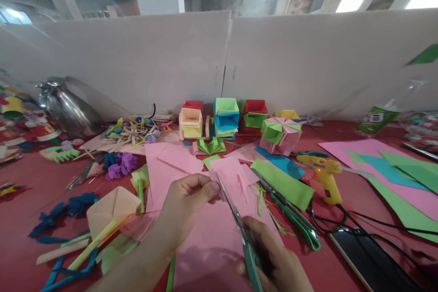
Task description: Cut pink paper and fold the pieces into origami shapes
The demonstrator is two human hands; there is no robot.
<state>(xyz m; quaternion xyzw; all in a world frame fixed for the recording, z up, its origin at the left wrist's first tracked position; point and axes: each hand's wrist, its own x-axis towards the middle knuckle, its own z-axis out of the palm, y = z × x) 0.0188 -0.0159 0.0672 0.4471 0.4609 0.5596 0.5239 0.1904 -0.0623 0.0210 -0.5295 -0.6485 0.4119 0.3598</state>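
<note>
My left hand [191, 198] pinches the edge of a piece of pink paper [226, 169] between thumb and fingers. In my right hand [275, 255] is a pair of scissors [252, 264] with green handles. Its blades point up and away, lying along the pink paper just right of my left fingertips; whether they are parted is hard to tell. Beneath both hands spreads a larger pink sheet [208, 255]. To the right of the scissors lie a green utility knife [297, 226] and a strip of green paper [284, 182].
Folded paper boxes [226, 121] stand along the white partition [137, 64]. A yellow glue gun [328, 178], its cable and a phone [369, 260] lie at right, near coloured sheets [393, 169]. Paper scraps and blue strips [78, 203] cover the left, before a steel jug [68, 107].
</note>
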